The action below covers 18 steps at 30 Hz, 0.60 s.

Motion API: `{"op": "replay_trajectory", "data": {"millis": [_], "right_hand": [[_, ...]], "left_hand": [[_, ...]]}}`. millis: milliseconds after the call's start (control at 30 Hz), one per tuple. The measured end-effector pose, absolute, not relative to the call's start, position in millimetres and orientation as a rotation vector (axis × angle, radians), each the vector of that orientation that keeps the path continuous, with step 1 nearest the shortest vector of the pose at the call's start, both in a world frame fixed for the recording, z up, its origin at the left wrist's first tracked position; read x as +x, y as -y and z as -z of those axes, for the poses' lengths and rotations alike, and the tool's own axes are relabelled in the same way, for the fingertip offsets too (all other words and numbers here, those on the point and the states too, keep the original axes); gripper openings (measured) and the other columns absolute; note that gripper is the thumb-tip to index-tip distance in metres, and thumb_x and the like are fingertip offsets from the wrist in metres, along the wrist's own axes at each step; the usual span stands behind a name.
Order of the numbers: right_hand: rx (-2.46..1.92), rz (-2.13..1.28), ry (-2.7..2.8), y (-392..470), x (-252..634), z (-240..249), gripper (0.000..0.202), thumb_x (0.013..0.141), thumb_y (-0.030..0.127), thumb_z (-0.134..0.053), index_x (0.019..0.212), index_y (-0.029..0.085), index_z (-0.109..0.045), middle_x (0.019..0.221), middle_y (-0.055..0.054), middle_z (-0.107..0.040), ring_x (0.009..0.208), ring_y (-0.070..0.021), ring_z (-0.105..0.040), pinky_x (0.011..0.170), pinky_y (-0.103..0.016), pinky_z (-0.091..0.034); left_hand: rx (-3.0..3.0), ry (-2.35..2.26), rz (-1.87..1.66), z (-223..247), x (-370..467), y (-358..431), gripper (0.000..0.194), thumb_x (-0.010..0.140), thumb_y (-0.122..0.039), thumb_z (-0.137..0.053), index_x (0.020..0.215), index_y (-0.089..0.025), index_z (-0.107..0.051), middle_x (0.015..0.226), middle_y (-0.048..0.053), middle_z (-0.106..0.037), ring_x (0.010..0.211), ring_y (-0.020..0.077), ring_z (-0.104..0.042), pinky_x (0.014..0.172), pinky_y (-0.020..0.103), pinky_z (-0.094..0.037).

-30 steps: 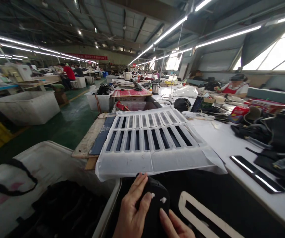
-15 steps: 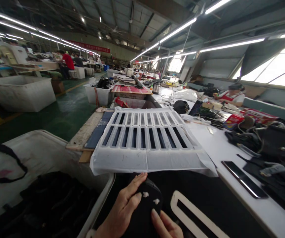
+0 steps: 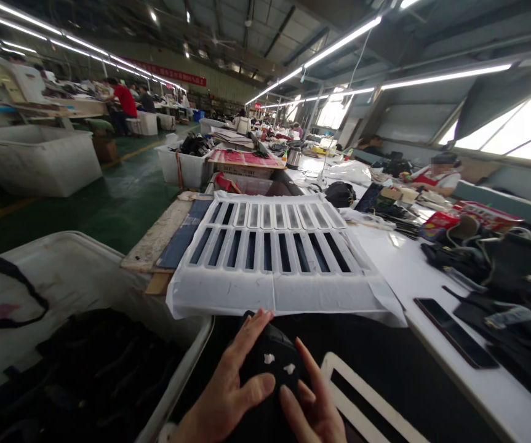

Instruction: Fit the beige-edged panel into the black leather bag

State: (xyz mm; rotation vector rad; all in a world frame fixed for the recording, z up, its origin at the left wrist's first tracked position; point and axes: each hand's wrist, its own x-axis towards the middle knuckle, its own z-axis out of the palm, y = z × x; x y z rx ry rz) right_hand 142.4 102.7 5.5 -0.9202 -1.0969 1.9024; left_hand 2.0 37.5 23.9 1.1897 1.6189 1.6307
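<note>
Low in the view, a black piece with a rounded end [image 3: 280,344] lies between my two hands over a dark surface. Two small whitish, shiny bits [image 3: 269,358] show on its face; I cannot tell whether they are metal. My left hand [image 3: 228,387] grips the left side, fingers along the edge and thumb on the face. On the opposite edge, my right hand [image 3: 314,400] has its thumb on the face and a finger stretched up the side. Just right of that hand lies a cream frame-shaped strip with a long slot [image 3: 376,403].
Ahead lies a white sheet [image 3: 265,295] with rows of slotted strips. A bin [image 3: 75,243] of black pieces stands at left. On the white table [image 3: 385,264] at right are a phone [image 3: 454,332] and black bags [image 3: 505,264]. A person [image 3: 435,175] sits beyond.
My right hand has moved up along the black piece, its finger now stretched along the right edge. The left thumb has shifted right across the face. The view has tilted slightly.
</note>
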Motion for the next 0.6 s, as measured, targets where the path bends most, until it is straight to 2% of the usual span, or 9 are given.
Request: {"op": "replay_trajectory", "data": {"millis": [67, 133, 200, 233, 300, 367, 400, 500, 600], "right_hand": [[-0.897, -1.893, 1.201, -106.4, 145.5, -6.6, 0.086, 0.072, 0.059, -0.078, 0.146, 0.029, -0.045, 0.104, -0.008, -0.075, 0.088, -0.0248, -0.072, 0.080, -0.033, -0.056], [-0.925, -1.808, 1.430, -114.4, 151.0, -10.2, 0.075, 0.077, 0.059, -0.073, 0.142, 0.028, -0.051, 0.099, -0.007, -0.075, 0.074, -0.0214, -0.071, 0.068, -0.029, -0.057], [-0.925, -1.568, 1.726, -124.1, 156.6, -15.4, 0.060, 0.081, 0.054, -0.071, 0.135, 0.029, -0.061, 0.095, -0.006, -0.072, 0.066, -0.0183, -0.068, 0.058, -0.025, -0.054], [-0.894, -1.397, 1.846, -128.5, 158.7, -18.0, 0.051, 0.083, 0.050, -0.071, 0.129, 0.030, -0.066, 0.097, -0.007, -0.070, 0.070, -0.0188, -0.068, 0.060, -0.025, -0.055], [-0.788, -1.061, 1.979, -134.2, 160.6, -22.3, 0.033, 0.085, 0.039, -0.070, 0.118, 0.033, -0.073, 0.111, -0.008, -0.067, 0.091, -0.0222, -0.069, 0.075, -0.028, -0.057], [-0.689, -0.843, 2.019, -135.2, 159.8, -24.9, 0.023, 0.089, 0.030, -0.066, 0.109, 0.034, -0.076, 0.123, -0.007, -0.065, 0.109, -0.0249, -0.064, 0.090, -0.033, -0.054], [-0.657, -0.782, 2.034, -134.0, 158.9, -25.7, 0.021, 0.090, 0.026, -0.065, 0.106, 0.034, -0.076, 0.124, -0.006, -0.065, 0.113, -0.0254, -0.063, 0.093, -0.035, -0.054], [-0.566, -0.688, 2.073, -125.8, 156.5, -27.1, 0.013, 0.091, 0.024, -0.066, 0.092, 0.031, -0.077, 0.112, -0.005, -0.073, 0.119, -0.0297, -0.061, 0.096, -0.042, -0.054], [-0.484, -0.682, 2.094, -114.4, 156.8, -26.3, 0.015, 0.094, 0.026, -0.064, 0.090, 0.030, -0.077, 0.097, -0.003, -0.078, 0.110, -0.0309, -0.068, 0.100, -0.049, -0.053]], "left_hand": [[1.219, -1.518, -1.558, -27.5, -2.0, -41.2, 0.064, 0.084, -0.053, -0.064, 0.141, -0.029, -0.053, 0.151, 0.006, -0.046, 0.144, 0.0323, -0.033, 0.121, 0.051, -0.021], [1.188, -1.480, -1.558, -28.9, -1.7, -44.0, 0.057, 0.081, -0.056, -0.065, 0.129, -0.026, -0.062, 0.142, 0.008, -0.054, 0.137, 0.0332, -0.043, 0.117, 0.046, -0.030], [1.127, -1.451, -1.581, -27.1, 1.6, -45.1, 0.056, 0.080, -0.058, -0.066, 0.125, -0.024, -0.062, 0.133, 0.008, -0.058, 0.126, 0.0318, -0.052, 0.110, 0.041, -0.039], [1.098, -1.429, -1.590, -25.3, 3.6, -45.0, 0.057, 0.080, -0.059, -0.066, 0.125, -0.024, -0.061, 0.130, 0.008, -0.059, 0.122, 0.0308, -0.054, 0.106, 0.039, -0.042], [1.063, -1.378, -1.596, -20.8, 6.6, -44.5, 0.060, 0.081, -0.061, -0.065, 0.127, -0.023, -0.059, 0.128, 0.008, -0.060, 0.119, 0.0295, -0.055, 0.104, 0.037, -0.043], [1.056, -1.330, -1.591, -16.7, 7.5, -44.0, 0.064, 0.082, -0.065, -0.063, 0.130, -0.023, -0.057, 0.129, 0.009, -0.060, 0.120, 0.0295, -0.055, 0.105, 0.037, -0.042], [1.059, -1.321, -1.586, -15.0, 7.2, -43.9, 0.065, 0.083, -0.067, -0.060, 0.131, -0.024, -0.057, 0.131, 0.009, -0.059, 0.122, 0.0297, -0.054, 0.106, 0.037, -0.041], [1.056, -1.350, -1.595, -10.0, 5.3, -44.4, 0.068, 0.088, -0.075, -0.043, 0.129, -0.024, -0.059, 0.133, 0.009, -0.058, 0.126, 0.0302, -0.050, 0.110, 0.039, -0.037], [0.968, -1.362, -1.658, -5.1, 5.1, -46.8, 0.069, 0.094, -0.072, -0.023, 0.122, -0.023, -0.063, 0.131, 0.008, -0.059, 0.126, 0.0288, -0.050, 0.110, 0.038, -0.035]]}}
